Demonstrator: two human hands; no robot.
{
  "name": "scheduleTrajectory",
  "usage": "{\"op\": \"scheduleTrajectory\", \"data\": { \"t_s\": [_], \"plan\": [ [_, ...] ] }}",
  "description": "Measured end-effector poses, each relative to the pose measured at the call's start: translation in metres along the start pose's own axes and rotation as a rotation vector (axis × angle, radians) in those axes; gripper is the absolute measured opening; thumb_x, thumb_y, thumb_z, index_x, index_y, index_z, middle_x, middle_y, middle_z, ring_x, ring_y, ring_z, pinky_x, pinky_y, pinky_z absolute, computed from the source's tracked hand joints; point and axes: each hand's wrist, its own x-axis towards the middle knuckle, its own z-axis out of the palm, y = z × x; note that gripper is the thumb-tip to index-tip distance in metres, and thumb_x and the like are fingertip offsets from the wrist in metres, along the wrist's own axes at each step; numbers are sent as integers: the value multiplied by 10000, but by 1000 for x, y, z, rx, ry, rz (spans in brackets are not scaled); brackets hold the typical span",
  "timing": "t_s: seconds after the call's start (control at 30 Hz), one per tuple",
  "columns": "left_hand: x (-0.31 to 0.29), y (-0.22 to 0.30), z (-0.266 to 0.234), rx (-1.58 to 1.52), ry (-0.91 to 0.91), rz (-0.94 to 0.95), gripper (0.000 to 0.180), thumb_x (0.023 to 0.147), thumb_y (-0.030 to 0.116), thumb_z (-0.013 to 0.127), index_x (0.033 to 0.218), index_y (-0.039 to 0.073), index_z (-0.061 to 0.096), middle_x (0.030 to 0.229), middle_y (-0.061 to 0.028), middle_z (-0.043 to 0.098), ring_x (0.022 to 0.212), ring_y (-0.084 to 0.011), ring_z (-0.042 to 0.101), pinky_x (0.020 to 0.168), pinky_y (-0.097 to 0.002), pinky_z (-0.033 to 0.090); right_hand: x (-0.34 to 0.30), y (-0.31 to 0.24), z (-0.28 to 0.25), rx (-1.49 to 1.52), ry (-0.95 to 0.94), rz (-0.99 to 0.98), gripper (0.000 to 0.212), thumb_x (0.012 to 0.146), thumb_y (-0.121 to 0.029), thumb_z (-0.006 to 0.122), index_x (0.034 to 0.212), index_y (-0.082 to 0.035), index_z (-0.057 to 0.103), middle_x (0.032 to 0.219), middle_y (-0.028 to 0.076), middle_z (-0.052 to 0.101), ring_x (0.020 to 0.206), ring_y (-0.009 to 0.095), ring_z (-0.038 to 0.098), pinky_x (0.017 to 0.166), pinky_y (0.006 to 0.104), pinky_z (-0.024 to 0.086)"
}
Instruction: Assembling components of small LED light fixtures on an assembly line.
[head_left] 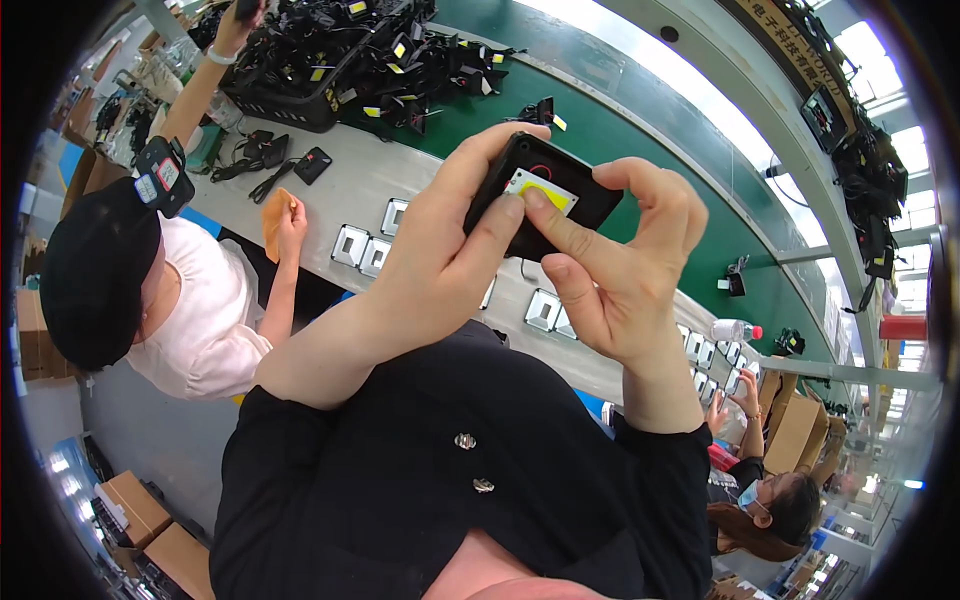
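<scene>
A black rectangular lamp housing (598, 200) is held up in front of me, tilted, its hollow side facing me. Inside it lies a small white plate with a yellow LED panel (556, 197), and a red wire shows beside the plate. My left hand (450, 225) is closed around the housing's left end, with its thumb at the plate's edge. At the other end my right hand (635, 265) presses one fingertip on the plate. Another of its fingers curls against the housing's upper right edge.
White-framed square lamp parts (350, 245) lie on the grey bench. Behind stands a black basket (290, 108) heaped with cabled black lamps. A green belt (650, 170) runs beyond the bench. A co-worker in white (205, 310) is at left, another person (770, 510) at right.
</scene>
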Motion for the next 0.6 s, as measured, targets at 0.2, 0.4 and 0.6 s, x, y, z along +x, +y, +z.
{"op": "scheduleTrajectory", "data": {
  "t_s": [0.2, 0.4, 0.6],
  "plan": [
    [1, -12, 9, 151, -13, 52, 385, 882, -50, 393, 1262, 10, 412, 1143, -109, 546, 1034, -148, 545, 883, -273, 437, -23, 10, 23, 1008, 322, 653, 358, 820, -144, 661, 1131, 18, 585, 1077, 84, 512, 1012, 150, 486, 864, 268, 395],
    [-1, -17, 15, 293, -19, 166, 364, 858, -14, 494, 1217, 14, 443, 1124, -143, 535, 1007, -234, 579, 823, -302, 474, -33, 23, 32, 1095, 75, 772, 294, 804, -75, 687, 1060, 44, 602, 854, 29, 604, 774, 85, 560, 704, 214, 454],
    [11, -35, 5, 431, 136, 286, 338, 831, -33, 514, 1165, 18, 498, 1002, -130, 602, 853, -221, 627, 727, -298, 502, -15, 15, 54, 896, 159, 769, 231, 786, -47, 697, 996, 33, 641, 830, 33, 600, 763, 88, 569, 678, 211, 460]
  ]
}}
